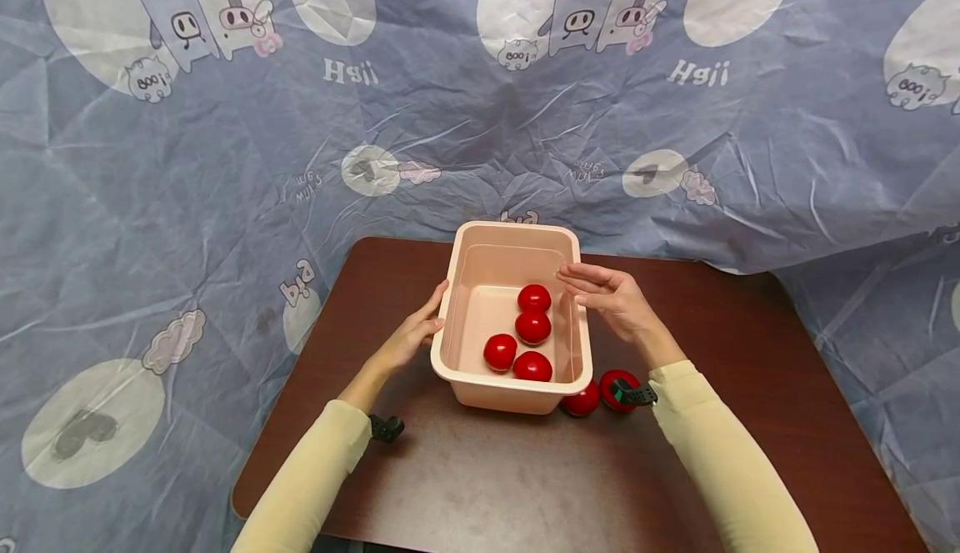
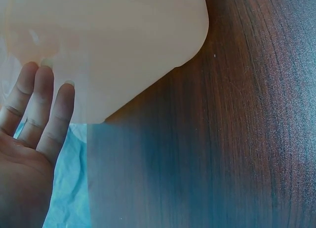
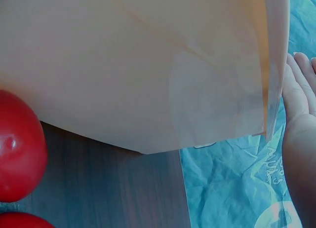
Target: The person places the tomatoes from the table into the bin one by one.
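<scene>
A pale pink plastic bin stands between the two hands over the brown table. Inside, toward its near end, lie several glossy red balls. My left hand is at the bin's left side; in the left wrist view its straight fingers lie against the outer wall. At the opposite side, my right hand reaches over the rim with extended fingers, the thumb near the edge. The right wrist view has that hand beside the rim, its palm partly cut off by the frame.
Two more red balls, one by the bin's near right corner and another under the right wrist, are on the table. A patterned blue cloth hangs behind and at the sides. Black wrist cameras sit at both cuffs.
</scene>
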Demonstrator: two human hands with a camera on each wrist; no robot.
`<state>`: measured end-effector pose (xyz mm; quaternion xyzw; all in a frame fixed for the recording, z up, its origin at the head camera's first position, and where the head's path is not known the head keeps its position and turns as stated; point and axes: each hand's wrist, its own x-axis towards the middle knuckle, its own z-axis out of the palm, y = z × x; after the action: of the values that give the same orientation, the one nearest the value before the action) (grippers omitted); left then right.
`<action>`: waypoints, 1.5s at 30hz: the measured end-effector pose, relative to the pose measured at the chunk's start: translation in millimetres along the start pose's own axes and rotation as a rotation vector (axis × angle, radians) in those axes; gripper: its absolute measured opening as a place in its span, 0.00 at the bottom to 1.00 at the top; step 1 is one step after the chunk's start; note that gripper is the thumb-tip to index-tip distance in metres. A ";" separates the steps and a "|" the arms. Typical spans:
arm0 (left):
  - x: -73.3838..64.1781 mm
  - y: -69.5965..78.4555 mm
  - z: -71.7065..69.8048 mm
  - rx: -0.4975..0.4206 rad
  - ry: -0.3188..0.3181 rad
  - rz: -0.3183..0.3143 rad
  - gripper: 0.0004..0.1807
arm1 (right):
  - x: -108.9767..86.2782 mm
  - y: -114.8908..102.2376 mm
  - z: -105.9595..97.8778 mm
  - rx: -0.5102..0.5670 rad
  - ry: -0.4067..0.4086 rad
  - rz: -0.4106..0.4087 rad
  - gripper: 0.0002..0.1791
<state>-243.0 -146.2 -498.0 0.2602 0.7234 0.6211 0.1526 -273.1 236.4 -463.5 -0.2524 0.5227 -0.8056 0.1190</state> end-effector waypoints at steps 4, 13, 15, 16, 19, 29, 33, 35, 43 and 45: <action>0.4 -1.1 -1.7 -0.001 -0.006 0.001 0.37 | -2.1 -0.4 -3.5 0.009 0.006 -0.003 0.32; 1.3 -3.1 -1.3 -0.014 -0.012 0.005 0.37 | -16.2 1.4 -28.2 0.046 0.105 -0.042 0.29; 1.0 -3.6 -1.5 -0.009 -0.012 0.006 0.37 | -22.3 2.3 -34.9 0.046 0.112 -0.045 0.29; 0.9 -3.8 -1.7 -0.010 -0.012 0.006 0.37 | -25.2 2.5 -37.8 0.043 0.114 -0.045 0.28; 0.9 -4.2 -2.5 -0.005 -0.007 0.009 0.37 | -32.9 2.8 -44.7 0.019 0.114 -0.035 0.28; 2.4 -2.6 -2.6 -0.025 0.000 -0.003 0.37 | -57.3 13.8 -58.6 -0.107 0.126 0.099 0.27; 6.3 -22.0 -3.9 -0.034 0.017 0.005 0.36 | -73.3 25.0 -67.7 -0.136 0.124 0.122 0.28; 7.3 -28.8 -4.1 -0.034 0.020 0.009 0.36 | -83.1 31.1 -72.4 -0.134 0.120 0.121 0.28; 2.0 -2.6 0.2 -0.009 -0.001 -0.002 0.36 | -117.2 44.5 -84.5 -0.076 0.109 0.091 0.28; 1.4 -1.7 0.7 -0.008 -0.003 -0.005 0.37 | -123.8 47.1 -85.3 -0.075 0.107 0.093 0.28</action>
<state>-244.1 -145.1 -499.6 0.2588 0.7213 0.6232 0.1562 -217.3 339.5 -568.7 -0.1887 0.5693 -0.7913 0.1187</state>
